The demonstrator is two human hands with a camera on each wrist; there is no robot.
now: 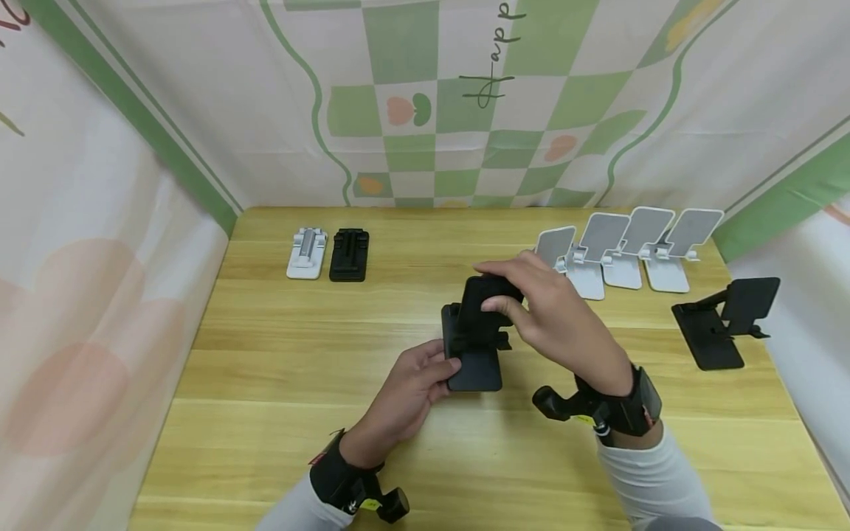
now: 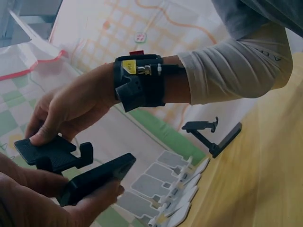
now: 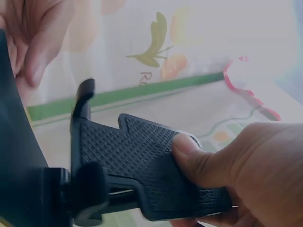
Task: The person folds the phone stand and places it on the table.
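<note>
A black folding phone stand is held between both hands near the middle of the table. My left hand grips its base by the left edge, thumb on top. With the thumb on the textured face, my right hand pinches the top of the support plate. The plate is tilted up from the base, and its two small hooks stick out at the lower edge. In the left wrist view the base and the raised plate show from the side.
At the back right stand several white phone stands, unfolded in a row. Another unfolded black stand is at the right edge. Back left, a folded white stand and a folded black stand lie side by side. Printed curtains surround the wooden table.
</note>
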